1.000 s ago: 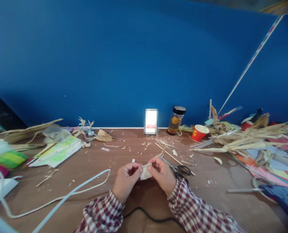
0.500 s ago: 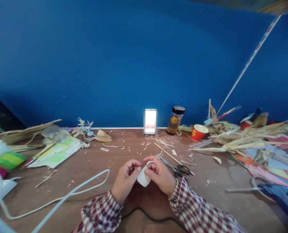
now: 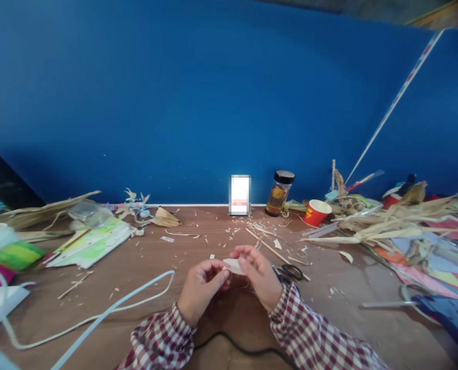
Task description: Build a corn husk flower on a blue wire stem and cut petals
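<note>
Both my hands meet over the brown table [image 3: 144, 288], just above its surface. My left hand [image 3: 201, 288] and my right hand [image 3: 257, 275] pinch between their fingertips a small pale piece of husk [image 3: 233, 265], which now lies nearly flat between them. Fingers of both hands are curled round it. Black-handled scissors [image 3: 290, 271] lie on the table right beside my right hand. Thin sticks [image 3: 269, 245] and several pale shavings are scattered just beyond the hands. My sleeves are red and white check.
A light blue cord [image 3: 109, 308] loops across the table at left, a black cable [image 3: 236, 344] runs near my wrists. A jar [image 3: 279, 192] and red paper cup [image 3: 316, 212] stand by the blue wall. Dried husks [image 3: 398, 221] pile at right, papers [image 3: 90, 241] at left.
The pale piece has been turned from hanging down between my fingers to lying nearly flat. My hands stayed together in the same spot.
</note>
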Tool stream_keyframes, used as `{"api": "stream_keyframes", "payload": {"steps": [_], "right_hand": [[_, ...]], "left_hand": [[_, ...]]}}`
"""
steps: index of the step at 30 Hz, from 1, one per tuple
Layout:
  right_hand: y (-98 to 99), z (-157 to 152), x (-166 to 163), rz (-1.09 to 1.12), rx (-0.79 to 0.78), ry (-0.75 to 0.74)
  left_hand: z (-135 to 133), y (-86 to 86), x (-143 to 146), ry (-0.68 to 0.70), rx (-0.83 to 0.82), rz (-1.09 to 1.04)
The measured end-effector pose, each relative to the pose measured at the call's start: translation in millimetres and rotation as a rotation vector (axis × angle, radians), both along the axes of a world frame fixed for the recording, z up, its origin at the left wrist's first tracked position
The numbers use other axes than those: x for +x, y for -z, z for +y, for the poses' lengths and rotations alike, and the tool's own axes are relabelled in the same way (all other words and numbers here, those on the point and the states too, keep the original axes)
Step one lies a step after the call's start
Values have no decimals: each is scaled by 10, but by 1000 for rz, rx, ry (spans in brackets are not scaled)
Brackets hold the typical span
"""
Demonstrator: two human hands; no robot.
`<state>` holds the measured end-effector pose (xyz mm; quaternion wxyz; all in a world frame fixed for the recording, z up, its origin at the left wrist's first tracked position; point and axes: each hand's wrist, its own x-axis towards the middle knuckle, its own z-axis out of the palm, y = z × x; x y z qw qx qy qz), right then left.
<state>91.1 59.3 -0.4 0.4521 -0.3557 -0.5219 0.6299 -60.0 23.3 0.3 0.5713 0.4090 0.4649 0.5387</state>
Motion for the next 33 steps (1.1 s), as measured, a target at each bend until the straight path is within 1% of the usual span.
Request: {"api": "stream_keyframes", "payload": {"steps": [2,5,8,12,17,23,26,29,33], "right_hand": [[-13,5,15,-7,-32,74],[-15,2,28,-72,4,93],[-12,-14,16,-112,38,53],[-8,-25,-4,-95,7,44],[6,-18,-10,-107,1,22],[37,-18,-26,-121,-31,64],[53,-17,-38,-69,-79,76],[54,-22,-52,-7,-170,96],[43,-30,-57,22,-245,104]], "left_hand": [[19,15,-14,-91,-14,-48],[28,27,-23,-181,-35,-85],[18,25,-16,-168,-45,-70],[5,11,3,-130,-67,-12],[-1,4,14,-99,-33,-4],[-8,1,34,-156,-107,-79],[-11,11,39,-172,-121,-67],[-15,31,39,-181,-122,-58],[-7,43,42,-204,-162,-97]]}}
